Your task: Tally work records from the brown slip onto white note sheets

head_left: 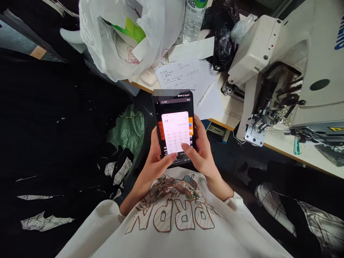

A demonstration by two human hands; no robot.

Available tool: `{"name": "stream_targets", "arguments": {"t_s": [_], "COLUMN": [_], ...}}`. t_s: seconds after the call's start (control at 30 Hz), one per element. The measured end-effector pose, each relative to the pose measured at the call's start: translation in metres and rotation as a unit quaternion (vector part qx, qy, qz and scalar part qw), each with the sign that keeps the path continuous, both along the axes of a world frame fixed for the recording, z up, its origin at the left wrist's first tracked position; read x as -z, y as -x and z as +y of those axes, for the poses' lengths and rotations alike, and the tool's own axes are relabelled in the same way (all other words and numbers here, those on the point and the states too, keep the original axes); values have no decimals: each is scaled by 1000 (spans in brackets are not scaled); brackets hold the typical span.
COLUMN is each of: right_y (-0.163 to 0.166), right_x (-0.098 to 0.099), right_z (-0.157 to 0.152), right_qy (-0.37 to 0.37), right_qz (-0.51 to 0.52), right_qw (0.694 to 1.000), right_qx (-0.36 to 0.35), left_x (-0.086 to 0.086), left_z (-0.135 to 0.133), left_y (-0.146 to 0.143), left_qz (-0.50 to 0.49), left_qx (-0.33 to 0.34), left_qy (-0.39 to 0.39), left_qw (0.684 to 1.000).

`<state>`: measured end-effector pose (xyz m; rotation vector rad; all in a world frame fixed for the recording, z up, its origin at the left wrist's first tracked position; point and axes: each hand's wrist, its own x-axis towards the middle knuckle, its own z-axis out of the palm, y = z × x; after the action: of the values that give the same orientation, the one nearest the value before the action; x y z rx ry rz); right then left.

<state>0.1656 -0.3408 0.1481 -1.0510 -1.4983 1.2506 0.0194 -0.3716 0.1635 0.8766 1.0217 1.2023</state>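
A smartphone [176, 125] is held upright between both hands, just above my lap. Its screen shows a calculator panel with number keys over another app. My left hand [158, 152] grips the lower left side, its thumb lying across the bottom of the panel. Around the lower right side wraps my right hand [201, 148], with the thumb over the right part of the keypad. The fingers behind the phone are hidden. Just beyond the phone, a handwritten lined sheet [185, 77] lies on the table with a white pen [205, 94] on it.
A sewing machine [268, 71] stands on the table [282, 145] at the right. A white plastic bag [107, 53], a water bottle [194, 21] and a black plastic bag [221, 43] are at the back. Dark fabric [53, 143] fills the left, beside a green sack [129, 129].
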Motion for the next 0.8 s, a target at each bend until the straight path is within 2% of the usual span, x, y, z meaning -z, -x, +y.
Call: {"name": "stream_targets", "arguments": {"t_s": [0.17,0.37,0.6,0.8], "right_y": [0,0,-2,-2], "right_x": [0,-5,-8,-7], "right_z": [1,2,5,15], "right_qy": [-9,-23,-10,17], "right_qz": [-1,-25,-58,-13], "right_qw": [1000,999,998,1000], "right_qx": [0,-14,-10,-8], "left_x": [1,13,15,20], "left_z": [3,9,9,7], "left_y": [0,5,6,8], "left_qz": [-9,0,-11,-41], "left_qx": [0,2,4,30], "left_qy": [-1,-33,-7,4], "left_qw": [1000,999,1000,999]}}
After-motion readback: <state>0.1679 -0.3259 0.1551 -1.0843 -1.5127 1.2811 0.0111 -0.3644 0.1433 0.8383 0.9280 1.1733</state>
